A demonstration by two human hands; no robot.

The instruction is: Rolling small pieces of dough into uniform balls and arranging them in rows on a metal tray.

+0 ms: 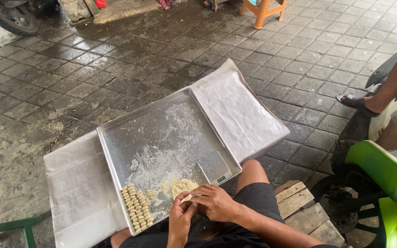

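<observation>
Pinching a small piece of dough (190,197) between curled fingertips, the left hand (181,217) and right hand (217,202) meet at six o'clock of the floured metal tray (161,138). Rows of shaped dough pieces (137,207) lie at seven o'clock; a small metal scraper (214,167) at four o'clock.

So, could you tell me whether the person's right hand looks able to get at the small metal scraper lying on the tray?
Probably yes: the scraper lies just beyond the right hand, with only bare floury tray between them.
</observation>
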